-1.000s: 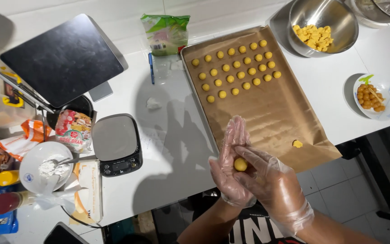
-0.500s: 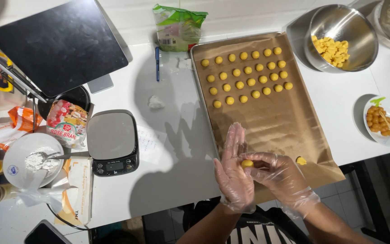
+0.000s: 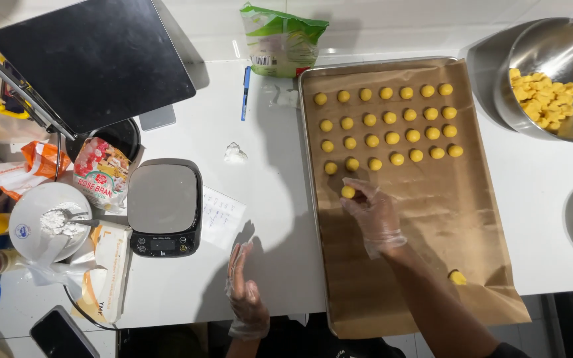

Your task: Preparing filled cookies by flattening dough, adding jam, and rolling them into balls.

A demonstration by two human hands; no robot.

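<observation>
From my remote seat, the yellow dough ball (image 3: pixel 347 191) sits pinched at the fingertips of my gloved right hand (image 3: pixel 374 215), pressed toward the brown paper lining the baking tray (image 3: pixel 392 62), just below the rows of finished balls (image 3: pixel 387 122). My fingers cover its underside (whether it touches the paper, I cannot tell). My gloved left hand (image 3: pixel 243 292) hangs open and empty, fingers straight, over the white counter (image 3: pixel 270 219) beside the kitchen scale (image 3: pixel 164 207).
</observation>
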